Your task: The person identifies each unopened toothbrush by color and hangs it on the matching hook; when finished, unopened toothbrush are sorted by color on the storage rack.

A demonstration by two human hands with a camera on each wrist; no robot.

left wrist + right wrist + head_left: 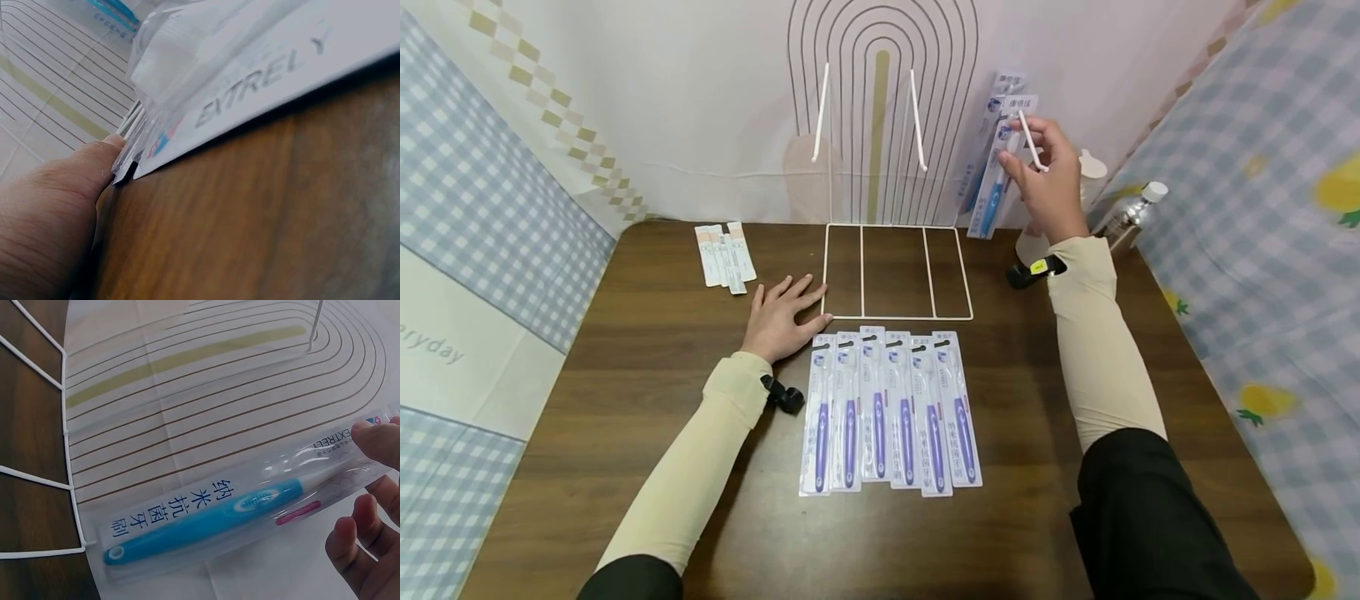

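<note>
My right hand [1051,179] pinches a packaged blue toothbrush [992,204] near its top, beside the right prong [1032,142] of a white wire rack [898,317]. The right wrist view shows the thumb on the clear pack, its blue handle [206,519] pointing toward the rack's base. Just behind it, another blue toothbrush pack [976,175] is partly hidden. On the table, my left hand [778,321] lies palm down with fingers spread, fingertips at the base's left front corner. Close to its thumb is a row of several packaged purple toothbrushes [879,433].
Two more white prongs, a left one [821,117] and a middle one [917,121], stick out toward me. Small white packets [722,257] lie at the back left. A silver-capped bottle [1131,218] and a white object [1092,177] stand behind my right wrist.
</note>
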